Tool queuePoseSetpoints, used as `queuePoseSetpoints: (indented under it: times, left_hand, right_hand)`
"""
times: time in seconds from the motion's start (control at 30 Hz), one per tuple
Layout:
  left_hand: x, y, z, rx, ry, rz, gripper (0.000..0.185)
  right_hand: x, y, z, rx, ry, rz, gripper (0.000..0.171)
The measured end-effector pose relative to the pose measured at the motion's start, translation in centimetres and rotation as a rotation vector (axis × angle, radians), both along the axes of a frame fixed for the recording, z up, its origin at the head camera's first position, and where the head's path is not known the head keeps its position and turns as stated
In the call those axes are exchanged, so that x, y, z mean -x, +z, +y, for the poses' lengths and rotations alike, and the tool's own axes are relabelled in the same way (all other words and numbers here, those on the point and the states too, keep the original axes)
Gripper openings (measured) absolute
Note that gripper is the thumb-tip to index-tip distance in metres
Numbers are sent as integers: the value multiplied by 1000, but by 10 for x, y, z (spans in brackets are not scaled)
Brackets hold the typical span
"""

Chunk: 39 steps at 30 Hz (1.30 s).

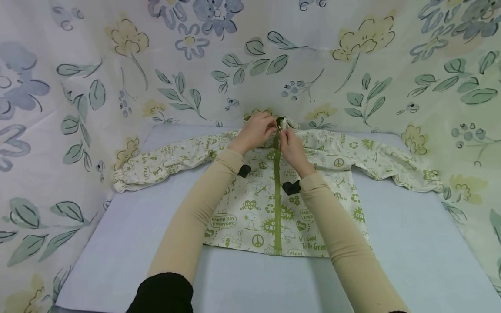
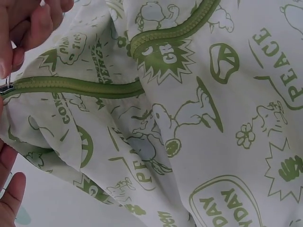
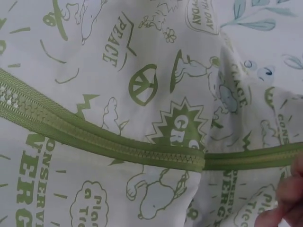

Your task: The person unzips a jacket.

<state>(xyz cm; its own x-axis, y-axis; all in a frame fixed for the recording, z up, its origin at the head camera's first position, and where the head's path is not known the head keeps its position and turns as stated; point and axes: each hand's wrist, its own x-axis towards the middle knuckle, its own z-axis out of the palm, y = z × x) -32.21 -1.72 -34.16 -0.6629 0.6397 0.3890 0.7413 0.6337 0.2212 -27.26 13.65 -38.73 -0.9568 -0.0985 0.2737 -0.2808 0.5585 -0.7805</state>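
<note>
A white zip-up jacket with green cartoon and lettering prints lies front up, sleeves spread. Its green zipper runs closed from hem to neck. At the collar, my left hand grips the fabric beside the zipper's top. My right hand pinches the small metal zipper pull just across from it. Near the neck the zipper band bends in a fold, seen in both wrist views. Right-hand fingertips show at the right wrist view's edge; parts of both hands are outside the wrist views.
The jacket lies on a pale table. Its left-lying sleeve and right-lying sleeve reach toward the table's sides. Two black heart shapes mark the chest. A floral curtain hangs behind and at both sides.
</note>
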Motion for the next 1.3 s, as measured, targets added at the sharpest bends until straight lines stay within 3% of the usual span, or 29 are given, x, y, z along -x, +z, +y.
queuePoseSetpoints:
  times: [0.33, 0.77, 1.3]
  left_hand:
    - [0, 0, -1, -61, 7, -30, 15]
    - [-2, 8, -6, -132, 24, -43, 17]
    - [7, 16, -13, -268, 136, -141, 18]
  right_hand:
    - [1, 0, -1, -19, -15, -62, 37]
    - [3, -3, 1, -2, -12, -142, 43]
    - [5, -12, 4, -18, -21, -219, 39]
